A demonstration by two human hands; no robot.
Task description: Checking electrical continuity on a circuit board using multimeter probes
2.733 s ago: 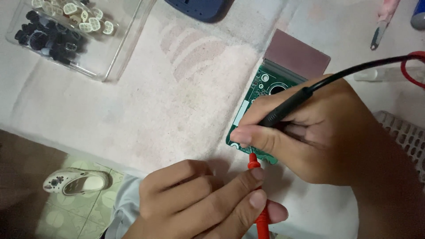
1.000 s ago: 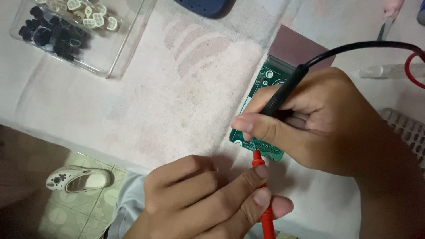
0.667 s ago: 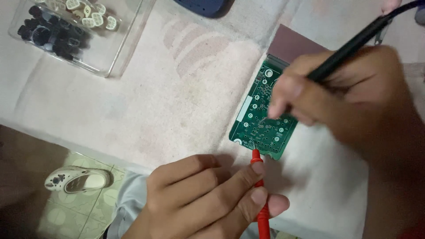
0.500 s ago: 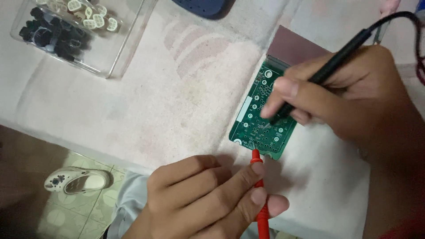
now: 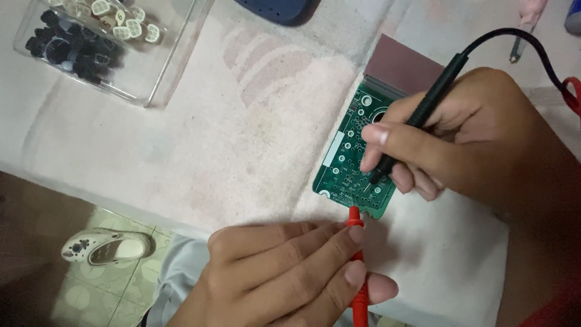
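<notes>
— What's on the table (image 5: 181, 157)?
— A clear box (image 5: 115, 48) of small parts at the far left, and a green circuit board (image 5: 351, 163) near the front edge.
— And the hands?
— The right hand (image 5: 478, 139) grips a black probe (image 5: 417, 121), tip down on the board. The left hand (image 5: 284, 272) pinches a red probe (image 5: 358, 266), tip touching the board's near edge.
</notes>
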